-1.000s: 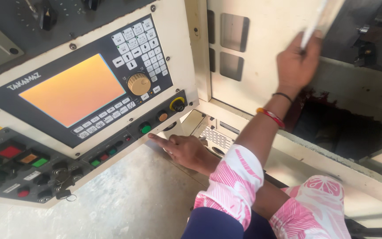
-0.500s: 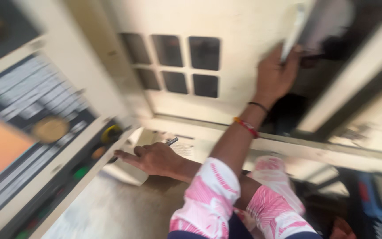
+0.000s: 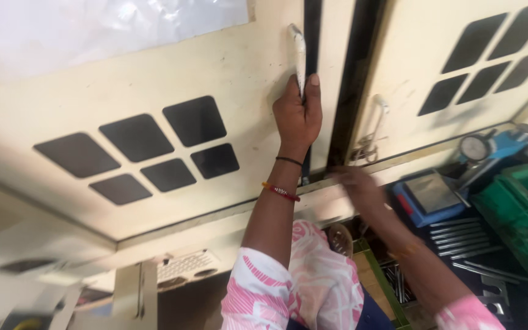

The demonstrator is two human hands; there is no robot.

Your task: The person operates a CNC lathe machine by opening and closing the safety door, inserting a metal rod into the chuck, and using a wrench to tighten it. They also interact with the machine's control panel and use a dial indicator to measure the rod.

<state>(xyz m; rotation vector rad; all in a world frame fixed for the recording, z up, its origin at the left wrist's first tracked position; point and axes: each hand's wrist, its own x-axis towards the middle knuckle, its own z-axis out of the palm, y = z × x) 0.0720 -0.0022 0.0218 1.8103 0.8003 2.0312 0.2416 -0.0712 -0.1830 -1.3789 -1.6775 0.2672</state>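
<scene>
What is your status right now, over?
Left hand gripping pale metal door handle on cream machine door. Right hand blurred, near second door's handle. Dark gap between doors.

clear plastic-covered sheet (image 3: 111, 27) on door top left

We see cream machine doors (image 3: 154, 79) with dark diamond windows (image 3: 145, 150), and a green crate (image 3: 520, 208) beside what may be metal rods (image 3: 459, 235), slightly blurred.
</scene>
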